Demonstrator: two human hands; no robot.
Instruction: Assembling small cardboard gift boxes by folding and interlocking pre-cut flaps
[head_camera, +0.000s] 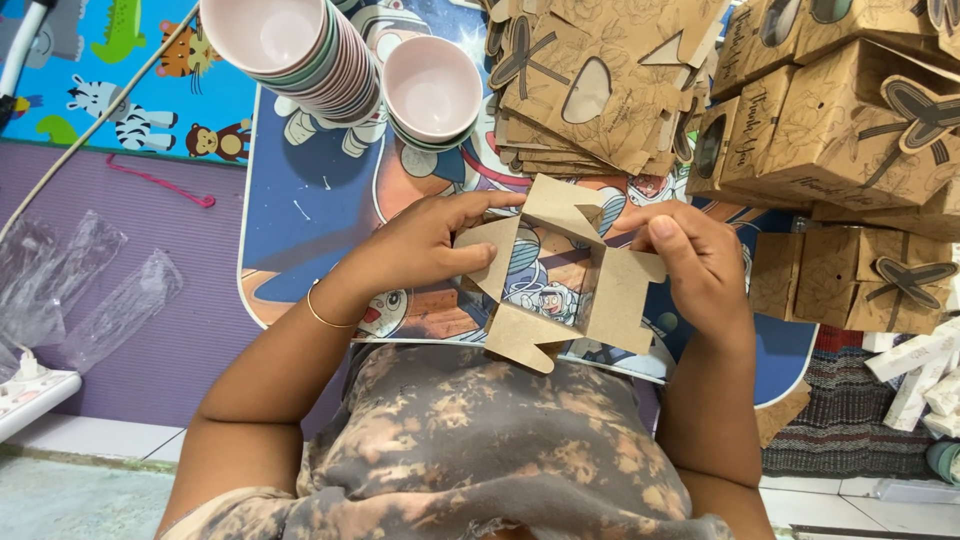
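Unfolded cardboard box (560, 275) sits between left hand (425, 245) and right hand (695, 260), both apparently pinching its flaps.

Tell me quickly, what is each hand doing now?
Left hand: closed on the left side of the brown cardboard box.
Right hand: closed on the box's right side.

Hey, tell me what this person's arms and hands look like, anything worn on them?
Both arms are bare, with no sleeves showing down to the wrists. The left hand has a thin gold bangle around its wrist. The right hand wears no glove, and no ring or watch is visible.
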